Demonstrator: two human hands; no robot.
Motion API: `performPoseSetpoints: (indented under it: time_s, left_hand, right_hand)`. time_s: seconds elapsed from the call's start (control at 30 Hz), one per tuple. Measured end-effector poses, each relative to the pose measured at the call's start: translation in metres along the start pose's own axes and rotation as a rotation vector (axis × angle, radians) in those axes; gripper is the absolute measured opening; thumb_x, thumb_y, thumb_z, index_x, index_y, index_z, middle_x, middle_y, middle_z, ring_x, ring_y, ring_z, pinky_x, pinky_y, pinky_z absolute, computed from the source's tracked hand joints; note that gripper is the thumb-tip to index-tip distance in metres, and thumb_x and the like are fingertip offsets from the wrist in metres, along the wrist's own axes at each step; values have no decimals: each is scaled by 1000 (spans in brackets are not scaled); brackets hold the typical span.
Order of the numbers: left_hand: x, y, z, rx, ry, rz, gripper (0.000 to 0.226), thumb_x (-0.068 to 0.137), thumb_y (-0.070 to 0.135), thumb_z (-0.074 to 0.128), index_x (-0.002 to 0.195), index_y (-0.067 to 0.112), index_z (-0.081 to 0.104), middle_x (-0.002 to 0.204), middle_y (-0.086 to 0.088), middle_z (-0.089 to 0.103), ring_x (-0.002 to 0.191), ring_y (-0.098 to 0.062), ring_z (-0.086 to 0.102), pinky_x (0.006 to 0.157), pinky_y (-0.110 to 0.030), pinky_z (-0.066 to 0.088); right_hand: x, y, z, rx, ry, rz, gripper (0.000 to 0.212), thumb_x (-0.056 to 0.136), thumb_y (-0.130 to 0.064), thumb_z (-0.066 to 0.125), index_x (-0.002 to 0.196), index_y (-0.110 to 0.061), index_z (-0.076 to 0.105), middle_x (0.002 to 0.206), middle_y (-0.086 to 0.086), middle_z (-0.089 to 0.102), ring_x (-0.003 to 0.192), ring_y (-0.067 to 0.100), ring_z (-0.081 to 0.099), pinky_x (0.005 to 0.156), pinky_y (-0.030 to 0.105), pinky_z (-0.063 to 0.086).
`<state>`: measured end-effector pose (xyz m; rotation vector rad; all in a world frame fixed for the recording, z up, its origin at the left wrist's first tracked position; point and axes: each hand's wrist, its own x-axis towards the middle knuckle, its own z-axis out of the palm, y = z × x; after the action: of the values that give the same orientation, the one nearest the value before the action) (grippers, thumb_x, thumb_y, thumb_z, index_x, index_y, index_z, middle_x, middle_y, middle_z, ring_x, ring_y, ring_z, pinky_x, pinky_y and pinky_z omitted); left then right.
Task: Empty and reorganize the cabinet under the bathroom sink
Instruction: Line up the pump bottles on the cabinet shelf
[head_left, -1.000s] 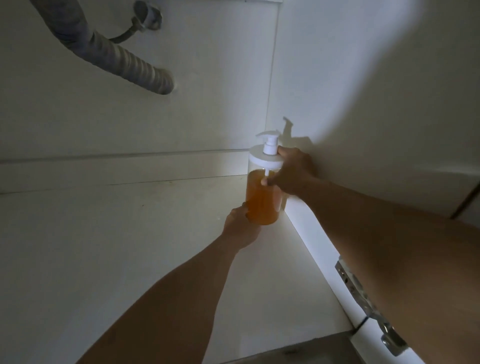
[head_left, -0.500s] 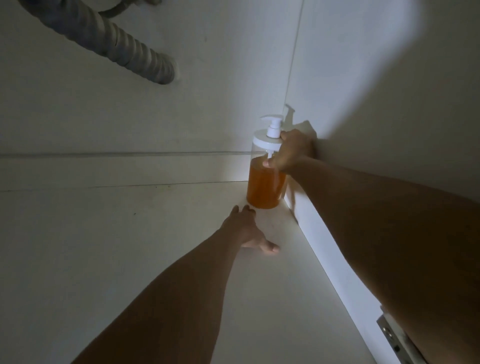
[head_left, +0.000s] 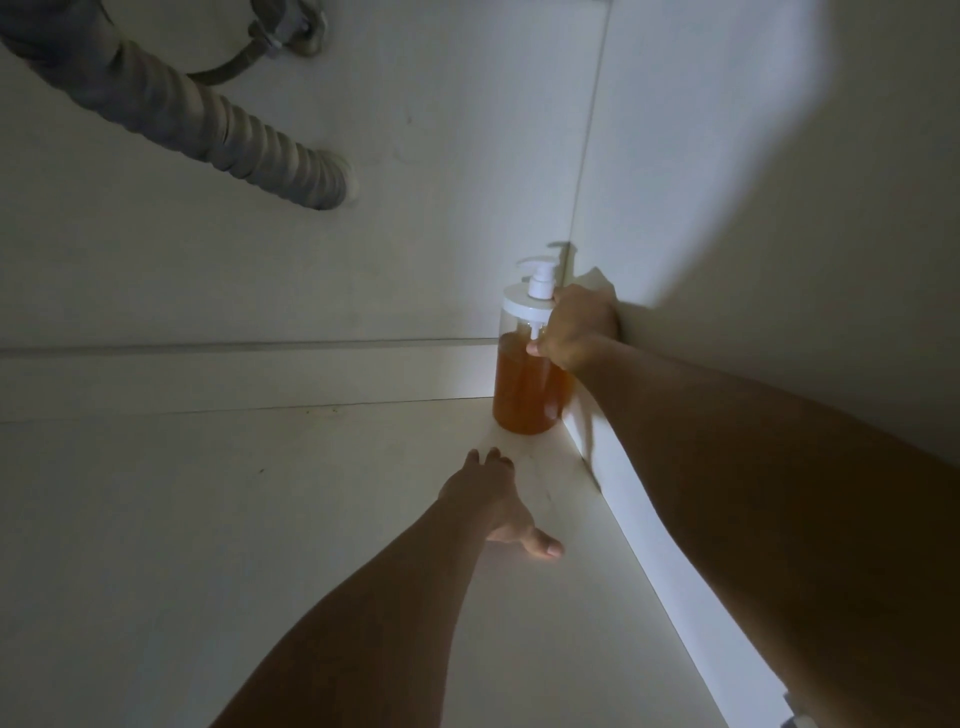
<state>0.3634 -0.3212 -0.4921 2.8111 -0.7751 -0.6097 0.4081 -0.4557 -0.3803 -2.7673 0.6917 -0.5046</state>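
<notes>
We see the cabinet floor (head_left: 234, 545), a pale, smooth panel in dim light, with a brighter patch toward its back right corner. It meets the back wall along a low step or ledge (head_left: 234, 379) that runs across its width, and the right side wall along a lit strip. Standing upright on it, tucked into that back right corner, is a pump bottle (head_left: 527, 384) of orange liquid with a white cap. Our left hand (head_left: 493, 501) rests flat on the floor just in front of the bottle, fingers extended, thumb spread toward the right, apart from the bottle.
</notes>
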Motion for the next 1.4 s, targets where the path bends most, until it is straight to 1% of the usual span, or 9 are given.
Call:
performPoseSetpoints:
  time_s: [0.17, 0.27, 0.33, 0.43, 0.5, 0.67, 0.8, 1.03, 1.4]
  left_hand:
    - [-4, 2, -1, -67, -18, -12, 125, 65, 61, 79, 155, 17, 4, 163, -3, -4, 149, -32, 1, 114, -48, 31]
    - [-8, 4, 0, -112, -7, -40, 123, 65, 58, 81, 155, 18, 7, 163, -4, 1, 148, -33, 9, 111, -49, 36]
    - [-16, 10, 0, -86, 19, -65, 113, 65, 59, 80, 151, 15, 22, 157, -8, 24, 142, -34, 31, 106, -42, 42]
    - [-35, 19, 2, 25, 116, -56, 63, 73, 59, 74, 112, 14, 55, 105, -4, 63, 96, -22, 64, 79, -29, 48]
    - [-50, 23, 6, 59, 118, -30, 49, 80, 54, 70, 106, 14, 58, 96, -2, 64, 88, -19, 65, 77, -26, 47]
    - [-102, 13, 5, 18, 119, 15, 67, 82, 51, 70, 136, 17, 49, 134, -4, 54, 120, -23, 54, 90, -28, 41]
    - [-149, 3, 10, -44, 150, 79, 73, 78, 52, 73, 139, 22, 46, 142, 0, 47, 129, -21, 46, 102, -30, 37]
    - [-230, 14, 13, -110, 155, 212, 26, 80, 44, 74, 78, 19, 66, 85, 6, 61, 92, -15, 61, 80, -27, 49]
    - [-320, 25, 65, -161, -196, 215, 18, 80, 25, 78, 79, 11, 67, 71, -10, 69, 56, -21, 68, 50, -24, 54]
  right_hand:
    - [-4, 5, 4, 75, -36, -18, 70, 79, -34, 81, 137, -17, 47, 129, 6, 58, 120, 24, 54, 82, 27, 43]
    - [-19, 10, 8, 168, -54, -5, 76, 81, -27, 80, 143, -22, 35, 139, 8, 49, 113, 27, 58, 71, 30, 46]
    - [-32, 14, 5, 134, -52, -22, 72, 82, -24, 78, 140, -21, 35, 138, 10, 49, 114, 26, 58, 73, 31, 51]
    - [-53, 18, -5, 121, -94, -49, 65, 83, -24, 77, 136, -18, 39, 124, 9, 60, 111, 26, 61, 85, 35, 55]
    - [-72, 20, -10, 157, -143, -51, 66, 81, -23, 78, 136, -19, 41, 120, 8, 62, 108, 26, 61, 85, 35, 55]
    - [-137, 30, -22, 44, -252, -90, 48, 87, -20, 70, 130, -11, 50, 108, 8, 65, 69, 14, 56, 55, 21, 41]
    - [-200, 39, -50, 28, -339, -128, 45, 88, -13, 68, 130, -6, 53, 118, 11, 60, 77, 20, 60, 59, 25, 53]
    - [-286, 45, -86, 146, -633, 72, 37, 87, -17, 75, 117, -3, 58, 87, 16, 71, 75, 24, 73, 72, 37, 63]
    - [-408, 75, -102, 181, -711, 64, 13, 83, -15, 78, 93, -9, 72, 90, 7, 73, 78, 17, 73, 69, 32, 62]
